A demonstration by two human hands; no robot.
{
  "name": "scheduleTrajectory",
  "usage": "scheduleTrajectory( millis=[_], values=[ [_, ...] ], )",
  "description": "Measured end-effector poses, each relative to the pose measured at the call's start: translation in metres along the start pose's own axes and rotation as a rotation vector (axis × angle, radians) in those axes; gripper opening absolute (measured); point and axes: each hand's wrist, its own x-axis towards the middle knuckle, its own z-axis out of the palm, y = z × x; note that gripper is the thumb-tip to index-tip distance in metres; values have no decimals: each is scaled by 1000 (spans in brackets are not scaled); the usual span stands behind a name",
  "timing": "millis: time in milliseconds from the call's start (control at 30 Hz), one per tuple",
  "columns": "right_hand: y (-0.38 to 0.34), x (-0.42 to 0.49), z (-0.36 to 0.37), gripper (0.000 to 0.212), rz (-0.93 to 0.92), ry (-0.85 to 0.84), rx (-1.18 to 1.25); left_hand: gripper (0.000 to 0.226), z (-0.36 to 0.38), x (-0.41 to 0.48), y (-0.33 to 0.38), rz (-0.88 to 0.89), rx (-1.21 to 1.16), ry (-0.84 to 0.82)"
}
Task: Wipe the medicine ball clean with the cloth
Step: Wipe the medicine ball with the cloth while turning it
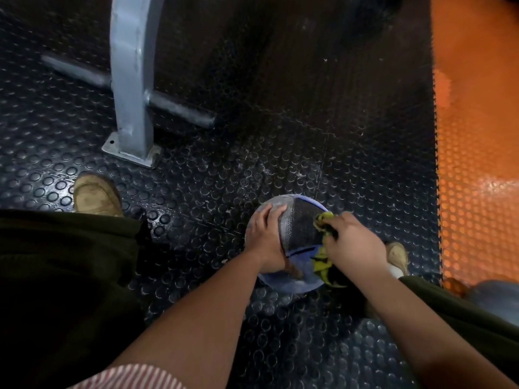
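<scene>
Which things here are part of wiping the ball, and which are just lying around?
In the job: medicine ball; cloth; left hand resting on the ball; right hand gripping the cloth.
Just around: grey metal post; orange mat; grey rounded thing at the right edge.

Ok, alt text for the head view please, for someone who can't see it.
A person steadies a medicine ball on the studded black floor, left hand resting on it, right hand gripping a yellow-green cloth against its right side. A grey steel post stands at upper left.
</scene>
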Motion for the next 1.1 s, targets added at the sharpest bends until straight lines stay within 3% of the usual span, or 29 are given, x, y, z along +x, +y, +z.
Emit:
scheduleTrajectory(
  millis=[167,367,500,600,833,967,1100],
  values=[
    [-28,-6,13,37,-168,-140,-58,118,1,-3,-3,25,-18,12],
    [1,16,8,29,83,-104,-36,121,13,-4,0,29,52,14],
    [-25,17,6,22,3,-78,-14,110,10,0,6,-8,50,21],
    [-34,6,14,30,-47,-106,-55,99,9,0,1,-15,44,15],
    [-3,13,12,33,159,-48,45,113,10,-6,4,0,29,-17],
    [5,37,2,36,183,-41,151,136,7,-12,3,32,19,-44],
    [-18,15,14,40,61,-28,16,125,10,-10,2,23,-54,40]
  ],
)
